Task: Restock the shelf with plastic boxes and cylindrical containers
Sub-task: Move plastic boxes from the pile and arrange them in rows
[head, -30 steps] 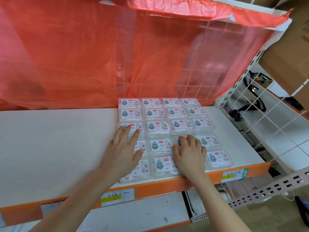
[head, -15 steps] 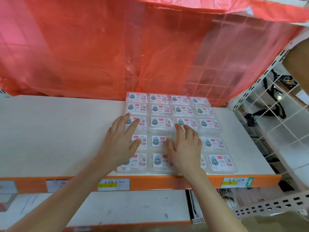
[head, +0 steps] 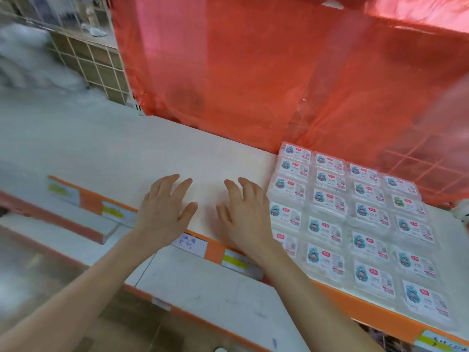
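Several clear plastic boxes [head: 352, 219] with white cartoon labels lie flat in a tight grid on the right part of the white shelf board [head: 127, 153]. My left hand [head: 166, 212] hovers over the bare board left of the grid, fingers spread and holding nothing. My right hand [head: 245, 215] is beside it, fingers straight, its outer edge just at the grid's left column. No cylindrical containers are in view.
A translucent red plastic sheet [head: 253, 72] hangs behind the shelf. The shelf's orange front rail [head: 215, 250] carries price tags. A lower white shelf [head: 203, 288] sits below. A wire grid panel [head: 96, 64] stands at the back left.
Both hands have lifted off the boxes and moved left onto the bare board. The view has swung left, so the grid now sits at the right.
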Action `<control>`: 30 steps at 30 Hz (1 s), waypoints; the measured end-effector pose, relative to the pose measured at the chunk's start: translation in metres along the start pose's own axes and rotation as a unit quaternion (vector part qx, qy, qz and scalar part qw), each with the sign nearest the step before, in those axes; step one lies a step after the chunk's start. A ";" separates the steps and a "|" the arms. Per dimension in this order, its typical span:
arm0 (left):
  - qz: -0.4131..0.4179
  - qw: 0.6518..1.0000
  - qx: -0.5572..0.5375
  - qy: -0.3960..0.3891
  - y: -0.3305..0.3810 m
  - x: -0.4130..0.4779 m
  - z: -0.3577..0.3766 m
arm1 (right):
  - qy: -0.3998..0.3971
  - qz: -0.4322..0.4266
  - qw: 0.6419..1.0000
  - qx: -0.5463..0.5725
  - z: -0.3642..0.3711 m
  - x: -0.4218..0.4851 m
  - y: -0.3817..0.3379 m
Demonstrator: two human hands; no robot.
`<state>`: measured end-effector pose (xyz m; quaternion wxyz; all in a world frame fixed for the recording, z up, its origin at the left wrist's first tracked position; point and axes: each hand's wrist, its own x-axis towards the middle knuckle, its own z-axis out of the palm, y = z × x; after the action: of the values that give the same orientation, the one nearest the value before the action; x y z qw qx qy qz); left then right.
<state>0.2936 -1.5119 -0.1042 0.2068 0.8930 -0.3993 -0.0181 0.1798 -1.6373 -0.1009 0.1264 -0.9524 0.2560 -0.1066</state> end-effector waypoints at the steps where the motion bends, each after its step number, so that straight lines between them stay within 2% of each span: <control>1: -0.007 1.000 0.001 0.001 -0.009 -0.002 -0.003 | -0.007 -0.006 1.000 -0.004 0.004 0.004 -0.008; 5: -0.041 0.999 -0.005 -0.001 -0.059 -0.015 -0.024 | -0.019 -0.028 0.999 -0.016 0.021 0.019 -0.052; 16: -0.032 0.999 0.000 0.020 -0.221 -0.051 -0.100 | -0.017 -0.054 0.998 -0.020 0.080 0.055 -0.230; 19: -0.051 0.998 0.003 0.023 -0.259 -0.062 -0.115 | -0.019 -0.074 0.997 -0.015 0.094 0.062 -0.276; 30: -0.097 0.994 -0.011 0.046 -0.345 -0.068 -0.127 | -0.053 -0.128 0.990 -0.014 0.128 0.097 -0.360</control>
<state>0.5156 -1.2121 -0.1293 0.2320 0.9251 -0.3006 -0.0011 0.4619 -1.3621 -0.1017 0.1117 -0.9834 0.1265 -0.0673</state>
